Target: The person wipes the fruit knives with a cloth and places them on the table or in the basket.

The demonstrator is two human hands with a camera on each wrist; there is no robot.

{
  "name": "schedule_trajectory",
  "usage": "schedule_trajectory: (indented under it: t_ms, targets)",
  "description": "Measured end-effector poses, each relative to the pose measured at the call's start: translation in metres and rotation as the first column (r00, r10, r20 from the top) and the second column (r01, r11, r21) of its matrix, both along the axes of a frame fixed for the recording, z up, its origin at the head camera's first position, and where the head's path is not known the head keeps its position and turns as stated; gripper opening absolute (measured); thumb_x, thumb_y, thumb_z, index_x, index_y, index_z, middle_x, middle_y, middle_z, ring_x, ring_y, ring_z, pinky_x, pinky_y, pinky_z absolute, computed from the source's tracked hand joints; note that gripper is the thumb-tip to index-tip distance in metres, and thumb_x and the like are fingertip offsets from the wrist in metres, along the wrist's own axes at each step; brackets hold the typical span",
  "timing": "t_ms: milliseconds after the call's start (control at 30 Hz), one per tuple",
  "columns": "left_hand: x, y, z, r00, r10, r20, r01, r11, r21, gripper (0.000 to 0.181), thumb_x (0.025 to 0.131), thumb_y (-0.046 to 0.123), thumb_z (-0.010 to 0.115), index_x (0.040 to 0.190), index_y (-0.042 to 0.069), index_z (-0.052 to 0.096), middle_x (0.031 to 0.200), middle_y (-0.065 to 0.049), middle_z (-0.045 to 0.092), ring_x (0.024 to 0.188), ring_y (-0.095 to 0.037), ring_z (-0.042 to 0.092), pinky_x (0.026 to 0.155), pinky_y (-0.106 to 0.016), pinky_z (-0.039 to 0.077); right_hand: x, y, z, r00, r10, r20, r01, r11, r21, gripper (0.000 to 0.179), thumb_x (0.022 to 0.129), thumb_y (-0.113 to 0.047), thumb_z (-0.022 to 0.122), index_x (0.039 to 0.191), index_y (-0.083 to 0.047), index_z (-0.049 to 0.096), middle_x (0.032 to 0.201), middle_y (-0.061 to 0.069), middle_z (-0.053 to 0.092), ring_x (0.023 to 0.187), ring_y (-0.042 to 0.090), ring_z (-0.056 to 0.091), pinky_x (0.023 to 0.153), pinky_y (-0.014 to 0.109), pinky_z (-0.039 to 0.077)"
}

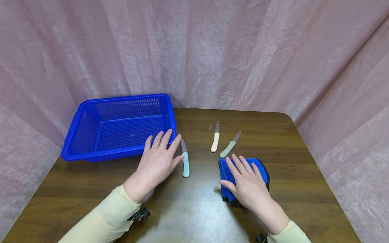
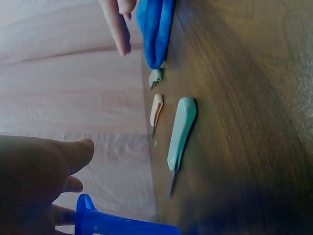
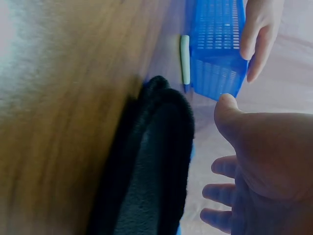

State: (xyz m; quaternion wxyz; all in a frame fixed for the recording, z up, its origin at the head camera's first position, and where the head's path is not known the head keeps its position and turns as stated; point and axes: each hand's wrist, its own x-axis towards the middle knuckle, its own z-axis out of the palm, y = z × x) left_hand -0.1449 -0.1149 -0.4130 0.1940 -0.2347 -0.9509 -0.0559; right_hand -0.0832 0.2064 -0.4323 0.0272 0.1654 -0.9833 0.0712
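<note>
My left hand (image 1: 158, 162), fingers spread, hovers palm down by the near right corner of a blue plastic basket (image 1: 76, 157). A small knife with a light blue handle (image 1: 186, 167) lies just right of that hand, its blade pointing away; the left wrist view also shows this knife (image 2: 183, 127). Over a folded blue cloth with black edging (image 1: 225, 173) is my right hand (image 1: 247, 189), its fingers extended. The right wrist view shows a gap between that hand (image 3: 264, 156) and the cloth (image 3: 161, 147). Neither hand holds anything.
Beyond the cloth lie two more small knives, one with a cream handle (image 1: 215, 141) and one with a green handle (image 1: 228, 149). All rest on a brown wooden table (image 1: 194, 209). A pink curtain (image 1: 194, 54) hangs behind the table and along its sides.
</note>
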Motion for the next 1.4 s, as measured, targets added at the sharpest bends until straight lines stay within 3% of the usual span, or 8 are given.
schedule_trajectory:
  t_ms: [700,1000,1400]
  targets:
    - [-0.010,-0.001,-0.006,1.000,0.024,0.020,-0.024,1.000,0.018,0.074,0.104,0.045,0.077,0.161,0.005,0.054,0.165,-0.022,0.051,0.150,-0.047,0.050,0.119,-0.072,0.036,0.002,0.002,-0.017,0.995,-0.009,0.098,0.008,1.000,0.011,0.082,0.106,-0.057,0.068,0.168,-0.009,0.045,0.174,0.019,0.039,0.160,0.048,0.034,0.122,0.075,0.029]
    - [-0.013,-0.003,-0.010,1.000,-0.022,-0.002,0.022,0.999,0.029,0.069,0.105,0.040,0.077,0.159,0.004,0.056,0.164,-0.024,0.051,0.150,-0.045,0.051,0.123,-0.071,0.031,0.000,0.002,-0.018,0.996,-0.017,0.093,0.014,0.999,0.032,0.080,0.106,-0.056,0.069,0.167,-0.010,0.047,0.173,0.019,0.041,0.159,0.048,0.036,0.120,0.075,0.032]
    - [-0.014,-0.018,-0.008,0.994,-0.090,0.057,0.090,0.996,-0.005,0.076,0.103,0.044,0.079,0.163,0.006,0.052,0.169,-0.021,0.047,0.153,-0.042,0.049,0.126,-0.070,0.026,-0.001,0.002,-0.019,0.993,-0.020,0.115,0.018,1.000,0.020,0.080,0.105,-0.055,0.071,0.167,-0.009,0.048,0.173,0.020,0.041,0.159,0.049,0.035,0.120,0.076,0.030]
